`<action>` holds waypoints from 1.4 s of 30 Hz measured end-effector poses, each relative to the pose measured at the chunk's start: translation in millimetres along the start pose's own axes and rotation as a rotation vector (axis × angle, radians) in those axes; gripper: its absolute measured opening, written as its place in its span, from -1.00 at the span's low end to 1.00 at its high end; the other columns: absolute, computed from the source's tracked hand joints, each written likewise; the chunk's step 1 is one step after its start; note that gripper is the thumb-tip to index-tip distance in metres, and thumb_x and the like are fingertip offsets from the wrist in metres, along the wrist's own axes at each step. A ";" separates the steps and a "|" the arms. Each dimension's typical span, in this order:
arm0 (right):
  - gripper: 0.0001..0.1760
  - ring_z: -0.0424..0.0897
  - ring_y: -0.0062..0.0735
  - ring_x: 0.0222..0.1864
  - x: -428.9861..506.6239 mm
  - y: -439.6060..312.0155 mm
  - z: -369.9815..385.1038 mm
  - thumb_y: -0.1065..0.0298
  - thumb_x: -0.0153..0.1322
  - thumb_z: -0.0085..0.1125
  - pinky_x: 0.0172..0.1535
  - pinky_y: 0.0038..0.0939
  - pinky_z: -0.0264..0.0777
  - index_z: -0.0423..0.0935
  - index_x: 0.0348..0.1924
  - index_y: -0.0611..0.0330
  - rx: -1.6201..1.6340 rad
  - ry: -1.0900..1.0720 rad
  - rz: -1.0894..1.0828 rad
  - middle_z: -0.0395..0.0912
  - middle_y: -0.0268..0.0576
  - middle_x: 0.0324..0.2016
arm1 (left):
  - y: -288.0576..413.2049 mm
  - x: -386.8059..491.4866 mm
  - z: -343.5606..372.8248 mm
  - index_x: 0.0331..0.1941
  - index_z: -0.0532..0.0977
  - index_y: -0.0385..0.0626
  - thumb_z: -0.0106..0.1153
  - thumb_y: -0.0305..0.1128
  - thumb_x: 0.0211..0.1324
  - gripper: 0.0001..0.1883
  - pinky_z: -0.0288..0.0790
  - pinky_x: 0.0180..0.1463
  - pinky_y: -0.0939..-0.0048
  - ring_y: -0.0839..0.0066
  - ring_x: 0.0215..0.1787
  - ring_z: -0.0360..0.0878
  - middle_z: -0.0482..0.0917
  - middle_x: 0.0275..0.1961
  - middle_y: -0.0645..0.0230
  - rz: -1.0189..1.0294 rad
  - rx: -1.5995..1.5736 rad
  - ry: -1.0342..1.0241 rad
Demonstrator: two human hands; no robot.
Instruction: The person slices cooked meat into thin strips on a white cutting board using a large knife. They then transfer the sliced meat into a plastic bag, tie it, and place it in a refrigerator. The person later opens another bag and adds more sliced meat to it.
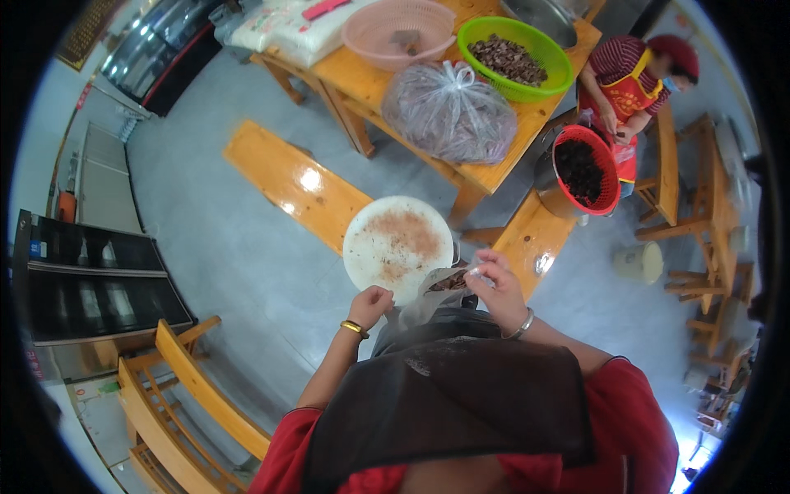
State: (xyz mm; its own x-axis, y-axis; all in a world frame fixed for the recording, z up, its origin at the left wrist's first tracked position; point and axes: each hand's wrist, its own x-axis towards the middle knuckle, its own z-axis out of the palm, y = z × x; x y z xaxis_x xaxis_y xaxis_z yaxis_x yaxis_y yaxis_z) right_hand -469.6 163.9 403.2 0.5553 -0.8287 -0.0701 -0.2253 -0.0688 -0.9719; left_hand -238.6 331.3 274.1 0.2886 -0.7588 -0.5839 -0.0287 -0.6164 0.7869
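My right hand (498,290), with a silver-coloured bangle at the wrist, pinches the rim of a translucent plastic bag (423,307) over my lap. Brown dried pieces (452,281) show in the bag's mouth. On the bag's other side is my left hand (372,305), its fingers curled and a gold-coloured bracelet below it. Whether anything small sits between those fingertips is too unclear to see. Just beyond both hands stands a white round tub or lid (370,231), its pale surface strewn with brown crumbs. A dark apron (457,395) covers my front.
A wooden table (345,74) ahead bears a knotted plastic bag (450,117), a green basket (561,74) of brown pieces and a pink basket (364,31). Wooden benches (271,154) stand below it. At right, a person (623,92) works beside a red basket (608,148).
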 end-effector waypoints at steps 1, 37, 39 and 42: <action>-0.89 0.38 -0.42 0.05 1.5 -4.3 -1.9 0.40 0.32 0.24 0.11 -0.40 0.26 0.59 -0.31 0.20 0.057 0.006 -0.015 0.33 -0.13 0.07 | 11.5 -3.0 0.4 -0.14 0.47 -0.14 0.24 -0.15 0.10 -0.64 0.47 -0.18 0.44 0.49 -0.23 0.60 0.64 -0.23 0.35 -0.027 -0.225 0.000; -0.49 0.26 -0.66 -0.68 30.7 -95.5 21.0 -0.12 0.55 -0.39 -0.57 -0.54 0.17 0.39 -0.26 0.12 0.237 -0.648 0.133 0.28 -0.41 -0.74 | 223.7 -87.8 -17.3 -0.06 0.41 -0.26 0.11 -0.53 0.21 -0.78 0.42 0.00 0.60 0.59 0.02 0.50 0.55 -0.03 0.29 0.646 -0.058 -0.151; -0.43 0.29 -0.66 -0.67 31.0 -96.1 24.0 -0.13 0.55 -0.43 -0.54 -0.58 0.21 0.44 -0.22 0.15 0.240 -0.597 0.118 0.38 -0.36 -0.69 | 209.0 -80.2 -16.6 -0.16 0.46 -0.27 0.08 -0.53 0.23 -0.87 0.45 -0.14 0.61 0.64 -0.24 0.56 0.60 -0.23 0.35 0.765 -0.004 0.055; -0.43 0.33 -0.66 -0.66 37.0 -91.6 28.6 -0.11 0.56 -0.41 -0.52 -0.62 0.26 0.48 -0.20 0.15 0.330 -0.461 0.171 0.46 -0.32 -0.64 | 193.5 -79.3 -14.5 -0.28 0.50 -0.27 0.06 -0.53 0.24 -0.94 0.46 -0.28 0.62 0.67 -0.38 0.55 0.59 -0.34 0.39 0.745 -0.040 0.232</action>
State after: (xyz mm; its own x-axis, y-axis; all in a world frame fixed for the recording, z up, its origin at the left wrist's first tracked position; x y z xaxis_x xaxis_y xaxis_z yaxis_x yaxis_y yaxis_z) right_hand -405.5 155.5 483.2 0.8404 -0.4806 -0.2506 -0.1221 0.2825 -0.9515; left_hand -253.2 275.2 475.5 0.3994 -0.9037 0.1542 -0.2602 0.0495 0.9643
